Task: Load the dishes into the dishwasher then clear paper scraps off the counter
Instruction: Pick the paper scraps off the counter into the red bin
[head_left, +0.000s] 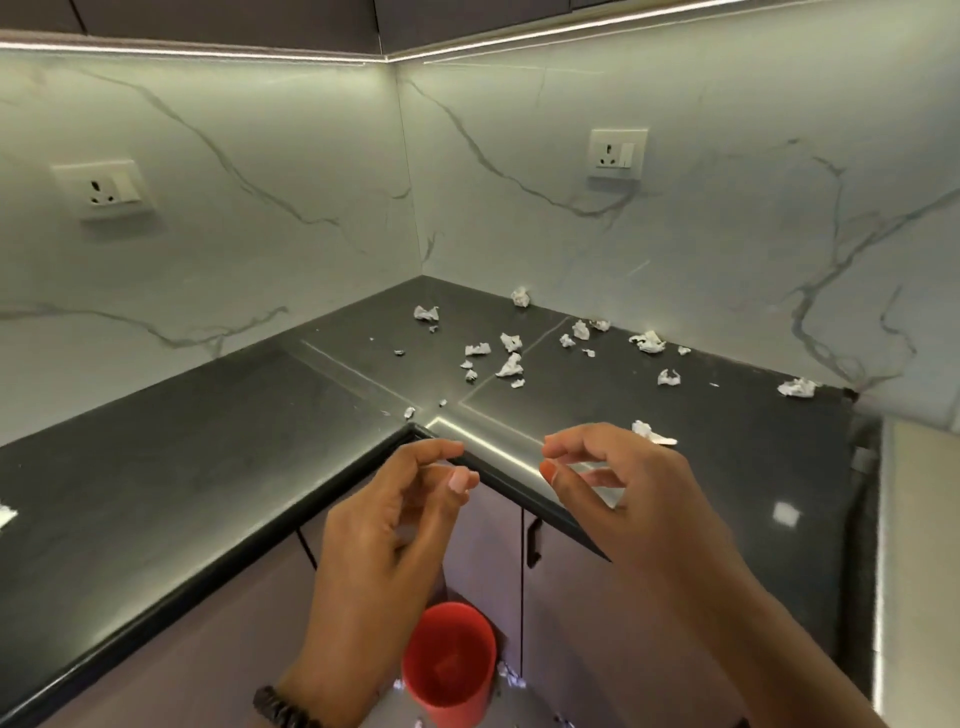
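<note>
Black corner counter (208, 467) fills mid-frame. Bottom center: red bin (449, 654) on floor w/ a few scraps beside it. Above it, left hand (384, 540) & right hand (623, 493), fingers loosely curled, holding nothing visible. Farther, upper right: crumpled paper scraps (509, 364) scattered toward marble backsplash (260, 208).

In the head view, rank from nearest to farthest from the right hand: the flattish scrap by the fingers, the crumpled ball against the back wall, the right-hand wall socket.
From the right hand:
1. Flattish white paper scrap, just beyond the fingers.
2. Crumpled white paper ball, against the wall.
3. White wall socket, above.
</note>
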